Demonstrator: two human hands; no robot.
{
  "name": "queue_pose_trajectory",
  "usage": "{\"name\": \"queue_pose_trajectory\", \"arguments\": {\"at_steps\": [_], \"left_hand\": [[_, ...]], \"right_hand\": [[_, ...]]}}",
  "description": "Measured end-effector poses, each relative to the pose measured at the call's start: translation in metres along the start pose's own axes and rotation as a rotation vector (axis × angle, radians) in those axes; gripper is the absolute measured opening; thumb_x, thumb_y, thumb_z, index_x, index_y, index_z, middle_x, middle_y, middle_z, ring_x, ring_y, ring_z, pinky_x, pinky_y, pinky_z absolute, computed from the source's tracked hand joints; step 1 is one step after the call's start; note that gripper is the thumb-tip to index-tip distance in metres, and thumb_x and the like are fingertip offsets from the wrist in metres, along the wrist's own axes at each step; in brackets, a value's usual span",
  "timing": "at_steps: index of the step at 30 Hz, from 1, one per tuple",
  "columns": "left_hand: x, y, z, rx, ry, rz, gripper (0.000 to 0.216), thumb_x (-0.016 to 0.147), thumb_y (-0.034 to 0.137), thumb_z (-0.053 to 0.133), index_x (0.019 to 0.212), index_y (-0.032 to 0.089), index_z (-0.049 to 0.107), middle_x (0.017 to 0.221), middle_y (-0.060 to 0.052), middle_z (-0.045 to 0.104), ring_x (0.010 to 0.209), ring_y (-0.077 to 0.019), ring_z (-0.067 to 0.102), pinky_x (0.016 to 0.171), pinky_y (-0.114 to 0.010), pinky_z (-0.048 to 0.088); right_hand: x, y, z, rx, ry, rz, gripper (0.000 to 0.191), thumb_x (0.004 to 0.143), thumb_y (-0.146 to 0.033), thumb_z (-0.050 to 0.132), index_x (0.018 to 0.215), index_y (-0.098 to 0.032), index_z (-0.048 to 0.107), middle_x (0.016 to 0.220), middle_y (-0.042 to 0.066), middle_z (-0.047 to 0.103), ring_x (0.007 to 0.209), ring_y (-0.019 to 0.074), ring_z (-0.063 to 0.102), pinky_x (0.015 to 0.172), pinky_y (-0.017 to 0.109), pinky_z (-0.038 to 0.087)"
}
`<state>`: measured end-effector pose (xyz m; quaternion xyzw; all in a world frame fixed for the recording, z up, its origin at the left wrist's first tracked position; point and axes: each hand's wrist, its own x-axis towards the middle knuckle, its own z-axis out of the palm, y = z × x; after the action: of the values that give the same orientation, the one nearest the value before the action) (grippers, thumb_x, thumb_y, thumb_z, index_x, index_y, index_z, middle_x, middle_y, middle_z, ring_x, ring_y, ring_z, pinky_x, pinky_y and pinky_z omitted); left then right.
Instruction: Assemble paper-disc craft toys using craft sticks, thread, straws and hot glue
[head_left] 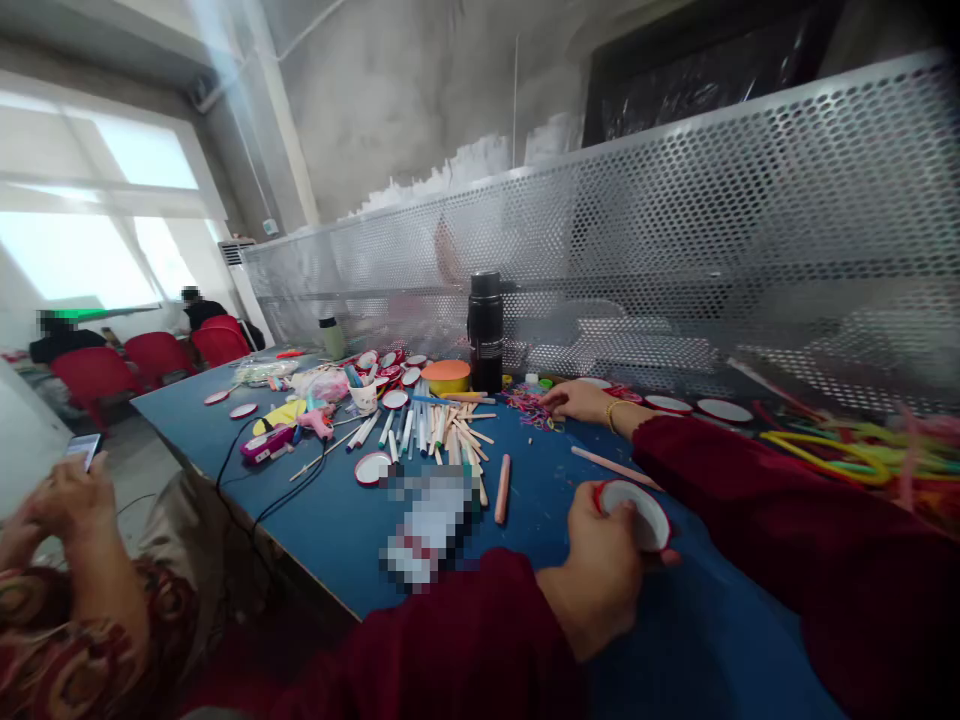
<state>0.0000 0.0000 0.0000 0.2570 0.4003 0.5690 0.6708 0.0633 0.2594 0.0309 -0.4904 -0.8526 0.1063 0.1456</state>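
My left hand (600, 560) is closed around a small round white lid with a red rim (637, 512), held just above the blue table (337, 510). My right hand (577, 400) reaches forward to a heap of small coloured bits (529, 405) near a black flask (485, 330). Its fingers rest curled on the heap; whether they pinch anything is not visible. Both arms wear dark red sleeves, and a gold bracelet sits on the right wrist.
Wooden sticks and markers (442, 430) lie scattered mid-table with more red-rimmed lids (373, 467), an orange lid (445, 372), a glue gun (319, 420) and cable. Coloured pipe cleaners (847, 455) lie at right. A perforated metal screen (675, 250) backs the table. Another person's hands (60, 500) hold a phone at left.
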Motion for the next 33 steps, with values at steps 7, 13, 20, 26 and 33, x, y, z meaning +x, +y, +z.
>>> {"name": "queue_pose_trajectory", "arguments": {"at_steps": [7, 13, 20, 26, 33], "left_hand": [[-0.003, 0.002, -0.001, 0.014, 0.054, 0.003, 0.022, 0.093, 0.019, 0.051, 0.115, 0.018, 0.055, 0.106, -0.008, 0.063, 0.078, -0.0141, 0.065, 0.059, -0.024, 0.060], [-0.003, 0.001, -0.002, 0.009, 0.065, -0.016, 0.018, 0.096, 0.020, 0.050, 0.113, 0.019, 0.055, 0.102, -0.007, 0.063, 0.077, -0.0126, 0.063, 0.067, -0.027, 0.061], [-0.002, -0.001, -0.001, -0.025, 0.075, 0.006, 0.017, 0.093, 0.021, 0.055, 0.111, 0.019, 0.056, 0.104, -0.007, 0.063, 0.074, -0.0131, 0.065, 0.065, -0.027, 0.061], [0.003, 0.001, -0.003, -0.014, 0.059, -0.005, 0.017, 0.090, 0.019, 0.057, 0.108, 0.018, 0.056, 0.100, -0.007, 0.061, 0.071, -0.0131, 0.062, 0.053, -0.023, 0.057], [-0.001, 0.000, -0.002, 0.026, -0.041, 0.038, 0.020, 0.090, 0.020, 0.056, 0.110, 0.017, 0.054, 0.100, -0.007, 0.064, 0.079, -0.0182, 0.070, 0.053, -0.023, 0.057]], "right_hand": [[0.014, -0.010, 0.013, -0.157, 0.023, 0.006, 0.026, 0.080, -0.024, 0.064, 0.098, -0.023, 0.083, 0.097, 0.004, 0.080, 0.088, 0.0206, 0.071, 0.077, 0.027, 0.051], [0.023, -0.019, 0.023, -0.286, -0.005, -0.060, 0.022, 0.084, -0.030, 0.064, 0.096, -0.026, 0.083, 0.101, 0.004, 0.080, 0.090, 0.0197, 0.071, 0.079, 0.027, 0.049], [0.021, -0.034, 0.027, -0.378, 0.044, -0.167, 0.015, 0.082, -0.021, 0.065, 0.076, -0.016, 0.078, 0.099, 0.021, 0.078, 0.106, 0.0310, 0.069, 0.097, 0.039, 0.044], [0.010, -0.032, 0.012, -0.280, 0.139, -0.107, 0.023, 0.090, -0.030, 0.058, 0.091, -0.017, 0.076, 0.100, 0.014, 0.078, 0.095, 0.0245, 0.069, 0.086, 0.032, 0.047], [-0.032, -0.007, -0.019, -0.155, 0.164, -0.006, 0.035, 0.096, -0.036, 0.048, 0.109, -0.017, 0.076, 0.105, 0.006, 0.078, 0.090, 0.0169, 0.069, 0.076, 0.023, 0.049]]}}
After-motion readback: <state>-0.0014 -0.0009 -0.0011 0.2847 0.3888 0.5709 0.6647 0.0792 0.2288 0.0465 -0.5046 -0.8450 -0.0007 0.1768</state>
